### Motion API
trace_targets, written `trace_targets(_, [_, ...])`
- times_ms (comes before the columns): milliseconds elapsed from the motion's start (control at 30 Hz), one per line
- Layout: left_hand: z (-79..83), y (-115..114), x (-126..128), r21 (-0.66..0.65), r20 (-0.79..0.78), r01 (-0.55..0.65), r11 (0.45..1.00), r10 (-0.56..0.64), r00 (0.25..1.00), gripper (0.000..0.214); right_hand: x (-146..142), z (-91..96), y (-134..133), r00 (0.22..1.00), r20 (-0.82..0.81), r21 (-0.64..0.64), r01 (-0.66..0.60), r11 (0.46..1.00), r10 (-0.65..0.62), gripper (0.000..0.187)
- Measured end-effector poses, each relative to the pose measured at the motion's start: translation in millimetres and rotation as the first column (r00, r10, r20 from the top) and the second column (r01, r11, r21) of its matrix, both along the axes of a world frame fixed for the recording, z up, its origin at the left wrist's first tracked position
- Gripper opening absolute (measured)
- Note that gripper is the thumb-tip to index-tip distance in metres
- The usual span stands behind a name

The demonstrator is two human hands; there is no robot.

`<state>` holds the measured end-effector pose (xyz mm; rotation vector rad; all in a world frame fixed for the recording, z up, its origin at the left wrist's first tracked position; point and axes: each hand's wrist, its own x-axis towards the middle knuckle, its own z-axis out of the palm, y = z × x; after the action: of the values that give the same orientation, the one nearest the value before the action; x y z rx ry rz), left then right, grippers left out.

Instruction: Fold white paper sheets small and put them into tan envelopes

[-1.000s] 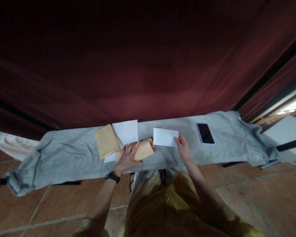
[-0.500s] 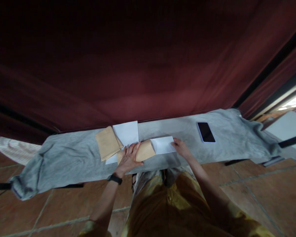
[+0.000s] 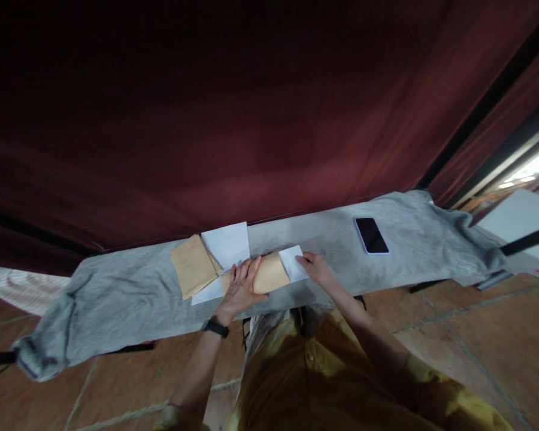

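Note:
A brown paper envelope (image 3: 272, 274) lies on the grey cloth, with a folded white paper (image 3: 294, 263) partly inside its right end. My left hand (image 3: 244, 286) rests on the envelope's left part, fingers spread and thumb along its near side. At the paper's outer end, my right hand (image 3: 315, 267) pinches the edge between thumb and fingers. To the left of my left hand is a stack of brown envelopes (image 3: 193, 266). White sheets (image 3: 227, 242) lie beside and partly under that stack.
A smartphone (image 3: 371, 235) lies face up to the right on the cloth-covered narrow table (image 3: 130, 290). A dark red curtain (image 3: 269, 137) hangs right behind it. At far right stands a white surface (image 3: 521, 224); striped fabric (image 3: 22, 290) is at far left.
My right hand has moved left, sliding the white paper further into the envelope, so less of it shows. My left hand stays on the envelope. The view has shifted slightly.

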<state>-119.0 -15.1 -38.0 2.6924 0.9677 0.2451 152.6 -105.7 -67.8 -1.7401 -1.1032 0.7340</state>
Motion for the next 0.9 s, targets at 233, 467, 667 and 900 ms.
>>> trace_targets(233, [5.1, -10.0, 24.4, -0.002, 0.024, 0.057, 0.998, -0.057, 0.998, 0.121, -27.8, 6.7, 3.9, 1.0, 0.014, 0.013, -0.021, 1.0, 0.021, 0.025])
trace_targets(467, [2.9, -10.4, 29.1, -0.011, 0.026, 0.071, 0.997, -0.07, 0.997, 0.12, -34.4, 3.8, 3.4, 1.0, -0.024, -0.048, 0.008, 0.999, -0.009, 0.017])
trace_targets(667, [5.9, -10.0, 31.0, 0.001, 0.021, 0.085, 0.996, -0.085, 0.996, 0.118, -34.8, 3.7, -4.1, 0.987, -0.066, 0.006, 0.144, 0.99, -0.143, 0.013])
trace_targets(900, [9.1, -7.4, 34.6, 0.039, 0.0, 0.126, 0.991, -0.126, 0.992, 0.115, -30.5, 1.3, -4.2, 0.96, -0.226, 0.011, 0.17, 0.985, -0.163, 0.024])
